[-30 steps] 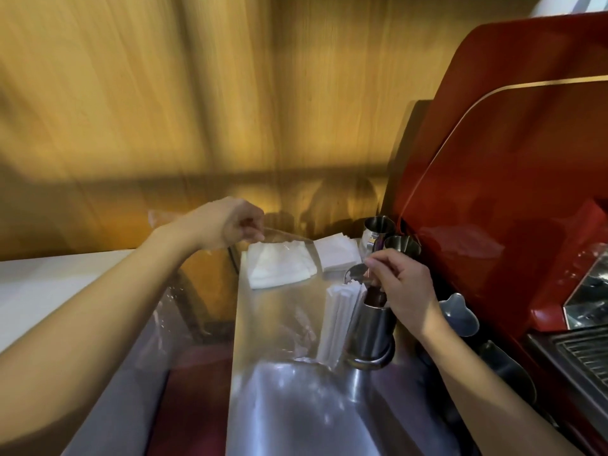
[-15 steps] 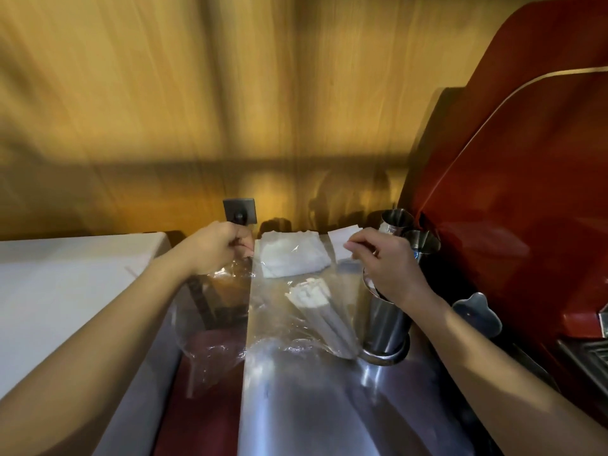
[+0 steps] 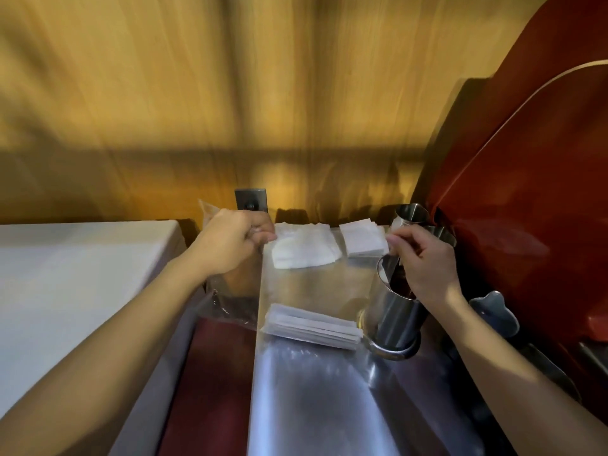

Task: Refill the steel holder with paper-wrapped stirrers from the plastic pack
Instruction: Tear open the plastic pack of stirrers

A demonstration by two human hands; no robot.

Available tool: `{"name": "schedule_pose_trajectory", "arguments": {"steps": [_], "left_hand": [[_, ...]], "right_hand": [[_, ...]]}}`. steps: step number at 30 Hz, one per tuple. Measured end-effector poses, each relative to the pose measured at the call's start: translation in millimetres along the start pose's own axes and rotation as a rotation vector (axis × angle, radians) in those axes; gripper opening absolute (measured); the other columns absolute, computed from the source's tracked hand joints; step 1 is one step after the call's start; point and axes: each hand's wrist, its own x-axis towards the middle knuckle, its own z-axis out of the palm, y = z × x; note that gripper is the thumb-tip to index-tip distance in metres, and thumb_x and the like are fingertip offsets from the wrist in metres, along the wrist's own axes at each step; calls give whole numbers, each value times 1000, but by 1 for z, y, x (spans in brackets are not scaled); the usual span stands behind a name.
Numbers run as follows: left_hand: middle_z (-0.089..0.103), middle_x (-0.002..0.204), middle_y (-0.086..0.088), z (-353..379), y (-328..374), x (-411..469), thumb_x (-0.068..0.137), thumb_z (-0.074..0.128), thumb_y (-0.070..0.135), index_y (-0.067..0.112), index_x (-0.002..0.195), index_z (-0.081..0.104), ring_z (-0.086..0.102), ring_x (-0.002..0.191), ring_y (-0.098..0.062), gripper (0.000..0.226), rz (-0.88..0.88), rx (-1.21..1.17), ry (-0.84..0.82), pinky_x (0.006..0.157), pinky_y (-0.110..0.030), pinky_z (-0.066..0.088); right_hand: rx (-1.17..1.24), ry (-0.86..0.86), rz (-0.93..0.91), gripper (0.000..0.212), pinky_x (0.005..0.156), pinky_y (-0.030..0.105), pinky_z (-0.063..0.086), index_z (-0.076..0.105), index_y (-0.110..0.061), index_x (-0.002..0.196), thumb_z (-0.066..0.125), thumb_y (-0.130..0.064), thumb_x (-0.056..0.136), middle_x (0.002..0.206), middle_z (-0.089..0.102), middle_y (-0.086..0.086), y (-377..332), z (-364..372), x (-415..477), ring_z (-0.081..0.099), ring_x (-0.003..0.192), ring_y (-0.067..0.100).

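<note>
Left hand (image 3: 230, 245) fingers are closed on the top edge of the plastic pack (image 3: 316, 291); right hand (image 3: 424, 261) pinches its other corner above the steel holder (image 3: 393, 319). Since the earlier frame, the one stirrer bundle (image 3: 312, 325) has dropped flat inside the pack, beside the holder. Two napkin stacks (image 3: 304, 248) lie behind. No writing is legible.
</note>
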Motion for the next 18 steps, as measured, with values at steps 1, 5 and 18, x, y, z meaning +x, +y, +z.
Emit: {"name": "schedule_pose_trajectory", "arguments": {"steps": [1,5,18], "left_hand": [[66,79,2,0,3,1,87,60,20,18,83,66,55,77,-14,8,25,26,10,78,-33,39],[71,82,-4,-2,13,7,88,58,21,17,88,66,61,75,-20,9,40,74,72,71,-31,38],[66,110,2,34,52,22,87,54,45,20,119,52,58,105,-18,40,133,124,-60,94,-39,32]], "right_hand": [[8,20,5,10,63,6,40,65,-10,81,57,-12,87,69,61,-1,1,-2,0,55,66,0],[54,59,32,10,64,4,41,65,-18,80,58,-14,87,68,61,-6,2,-11,4,57,66,-2],[127,-36,-45,11,58,9,43,65,-14,78,58,-9,86,63,59,-8,-4,-7,-6,56,58,2]]}}
